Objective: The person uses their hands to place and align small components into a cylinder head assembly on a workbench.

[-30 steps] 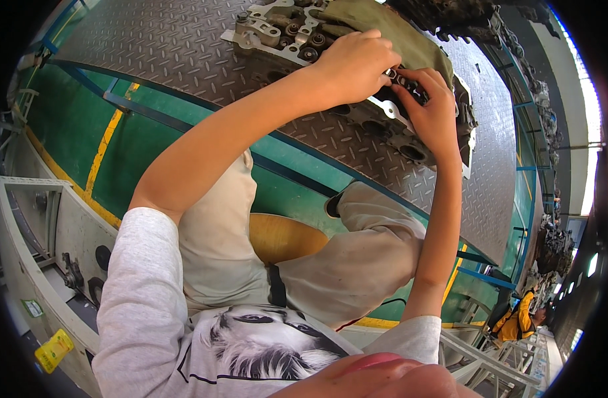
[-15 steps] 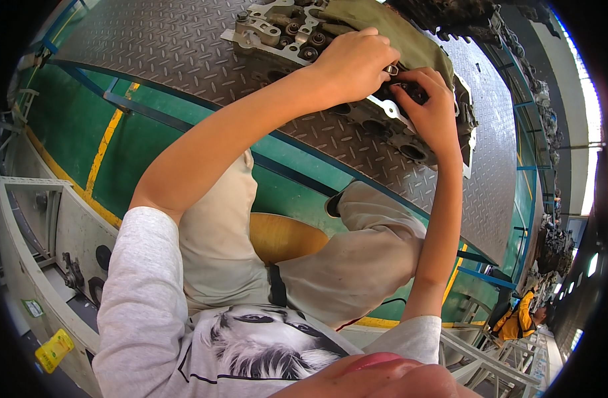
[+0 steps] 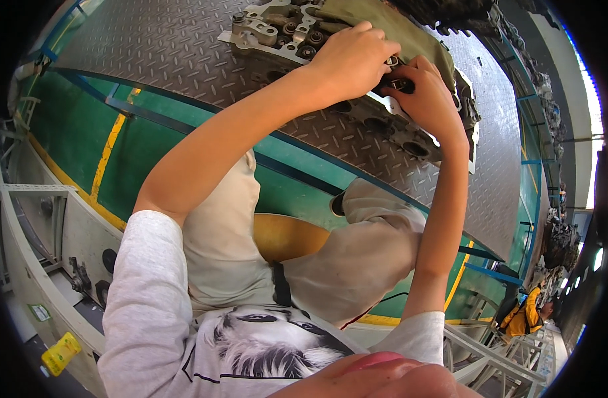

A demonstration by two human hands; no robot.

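Note:
A grey metal engine cylinder head (image 3: pixel 420 144) with round ports along its near side lies on a diamond-plate tabletop (image 3: pixel 184 63). An olive-green cloth (image 3: pixel 383 28) covers part of its top. My left hand (image 3: pixel 357 61) is over the middle of the cylinder head, its fingers closed on a small shiny metal part (image 3: pixel 392 60), mostly hidden. Beside it, my right hand (image 3: pixel 429 98) curls thumb and fingers round a dark round part (image 3: pixel 402 85) at the cylinder head. Whether that part is loose or seated cannot be seen. The two hands' fingertips are close together.
Dark engine parts (image 3: pixel 450 14) stand beyond the cloth. Blue framing (image 3: pixel 145 114) edges the table, above a green floor with yellow lines. A yellow stool seat (image 3: pixel 287 237) is between my legs. A yellow packet (image 3: pixel 61 354) lies at lower left; a person in a yellow jacket (image 3: pixel 524 313) is at far right.
My right hand's fingers have curled further and drawn closer round the dark part. My left hand stays in nearly the same place over the cylinder head. The view has shifted slightly.

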